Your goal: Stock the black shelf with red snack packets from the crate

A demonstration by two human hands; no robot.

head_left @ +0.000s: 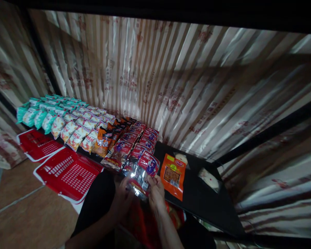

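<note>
My left hand and my right hand hold a shiny red and silver snack packet between them, at the front edge of the black shelf. The fingers of both hands are closed on its lower edges. Just beyond lie rows of matching red snack packets. To the right of my right hand, a flat orange snack packet lies on the shelf by itself. Beneath my hands is a red, partly shadowed heap of packaging, too dark to make out.
Orange bags, white chip bags and teal bags stand in rows along the left. Two pale packets lie at the right. Red baskets sit on the tiled floor. A striped curtain hangs behind, with dark frame bars.
</note>
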